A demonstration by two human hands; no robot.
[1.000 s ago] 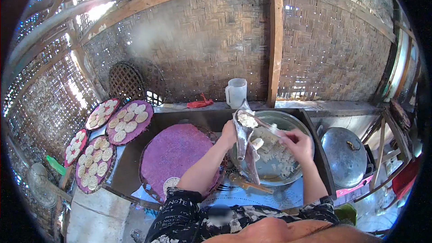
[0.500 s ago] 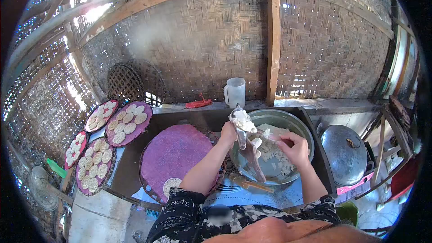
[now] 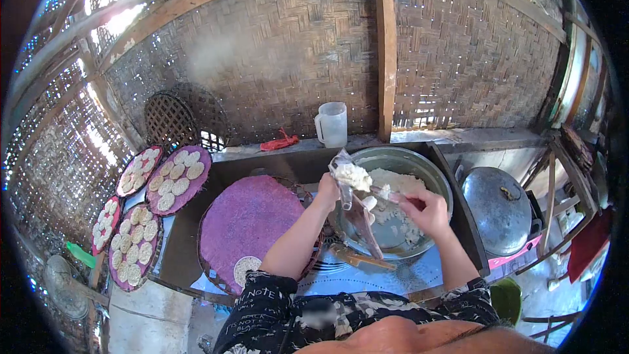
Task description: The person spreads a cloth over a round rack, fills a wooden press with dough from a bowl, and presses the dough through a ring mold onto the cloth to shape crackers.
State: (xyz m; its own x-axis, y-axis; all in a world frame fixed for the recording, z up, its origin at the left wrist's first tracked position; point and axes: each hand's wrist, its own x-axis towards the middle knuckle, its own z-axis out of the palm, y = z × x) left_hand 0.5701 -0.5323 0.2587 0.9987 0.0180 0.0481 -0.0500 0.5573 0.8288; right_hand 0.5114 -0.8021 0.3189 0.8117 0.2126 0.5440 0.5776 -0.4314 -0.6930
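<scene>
My left hand (image 3: 327, 191) grips a long, brownish press-like tool (image 3: 362, 223) by its upper end, above the left side of a big metal basin (image 3: 451, 191). White dough (image 3: 354, 176) is heaped in the tool's glossy top. From the right, my right hand (image 3: 429, 212) pinches a thin spatula-like stick (image 3: 377, 191) with dough stuck on it, its tip close to the heap. Crumbly white dough (image 3: 396, 181) lies in the basin below. A wooden-handled tool (image 3: 360, 259) rests by the basin's near rim.
Left of the basin is a round tray with purple cloth (image 3: 249, 223), bearing one pale disc (image 3: 247, 267). Several smaller trays (image 3: 169, 202) of discs stand further left. A plastic jug (image 3: 333, 124) is behind; a lidded pot (image 3: 496, 210) stands right.
The view has shifted slightly, moving the scene a little left and up. The stick's tip stays near the dough heap, and both hands keep their holds.
</scene>
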